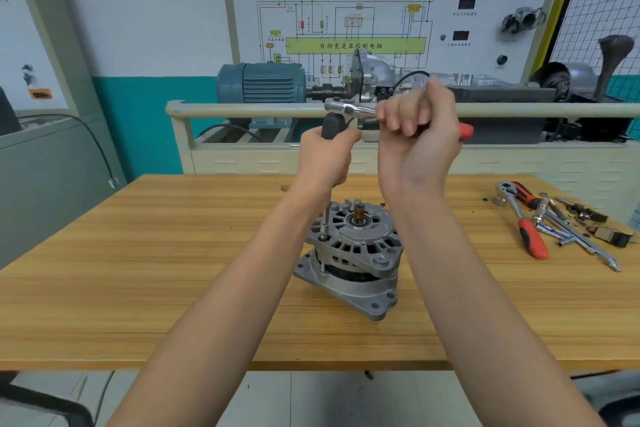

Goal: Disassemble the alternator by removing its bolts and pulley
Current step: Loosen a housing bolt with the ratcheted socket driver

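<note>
A grey alternator [353, 253] stands on the wooden table [138, 270] with its shaft pointing up and no pulley on it. A long socket driver [325, 222] stands upright on a bolt at the alternator's left rim. My left hand [325, 156] grips the driver's black handle from below. A ratchet wrench [349, 107] with a chrome head and a red handle end sits across the top of the driver. My right hand [415, 135] grips that ratchet's handle, fingers curled round it.
A second red-handled ratchet [523, 218], extension bars and sockets [568, 232] and small parts lie at the table's right end. Behind the table stands a training rig with a blue motor [263, 83] and a rail [242, 109]. A black chair corner [41, 406] shows at lower left.
</note>
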The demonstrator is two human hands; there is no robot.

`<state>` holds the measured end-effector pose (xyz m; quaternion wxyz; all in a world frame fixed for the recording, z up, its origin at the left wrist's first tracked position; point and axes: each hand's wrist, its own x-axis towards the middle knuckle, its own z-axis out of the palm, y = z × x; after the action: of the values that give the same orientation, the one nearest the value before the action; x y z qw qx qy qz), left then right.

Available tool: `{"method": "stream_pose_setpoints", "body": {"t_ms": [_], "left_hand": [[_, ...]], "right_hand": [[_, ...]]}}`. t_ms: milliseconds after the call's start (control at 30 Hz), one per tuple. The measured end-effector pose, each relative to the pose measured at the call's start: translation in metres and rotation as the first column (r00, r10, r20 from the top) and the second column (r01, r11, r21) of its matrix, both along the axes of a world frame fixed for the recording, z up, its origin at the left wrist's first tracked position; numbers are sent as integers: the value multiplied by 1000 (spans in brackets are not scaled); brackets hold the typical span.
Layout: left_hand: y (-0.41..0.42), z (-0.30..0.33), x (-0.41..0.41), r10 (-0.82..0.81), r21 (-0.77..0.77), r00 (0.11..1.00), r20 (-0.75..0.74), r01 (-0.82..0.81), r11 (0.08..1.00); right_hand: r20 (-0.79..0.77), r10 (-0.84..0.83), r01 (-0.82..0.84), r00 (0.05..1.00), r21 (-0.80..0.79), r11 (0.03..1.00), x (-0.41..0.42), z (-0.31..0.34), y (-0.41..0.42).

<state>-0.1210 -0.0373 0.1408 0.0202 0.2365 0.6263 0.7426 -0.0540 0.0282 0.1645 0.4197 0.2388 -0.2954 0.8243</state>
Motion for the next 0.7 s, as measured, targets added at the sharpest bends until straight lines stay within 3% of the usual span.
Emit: {"method": "stream_pose_setpoints", "body": {"t_ms": [100,200,267,367,433,500,600,700], "left_hand": [[7,-2,4,167,51,986,-17,-166,985],[8,-3,6,175,75,984,-25,-172,982],[4,-3,4,92,64,996,-1,-92,994],[-9,-2,-1,-141,44,990,-12,142,989],[-16,1,-4,-288,-1,957,-17,288,958],[-19,2,-5,-384,-62,923,-2,384,921],[-17,2,-4,-426,-51,904,29,427,903],[-12,1,-1,-308,-20,950,46,310,951]], "right_hand": [[-74,-326,334,942,199,921,5,-6,-23],[-113,-380,396,918,240,886,7,-7,-28],[-96,-288,302,953,207,931,6,-4,-20],[8,86,-86,996,18,996,0,6,4],[80,346,-326,935,-198,925,-8,12,21],[98,485,-429,869,-339,837,-15,15,32],[89,484,-418,871,-386,822,-17,16,33],[75,341,-307,937,-287,907,-10,10,22]]}}
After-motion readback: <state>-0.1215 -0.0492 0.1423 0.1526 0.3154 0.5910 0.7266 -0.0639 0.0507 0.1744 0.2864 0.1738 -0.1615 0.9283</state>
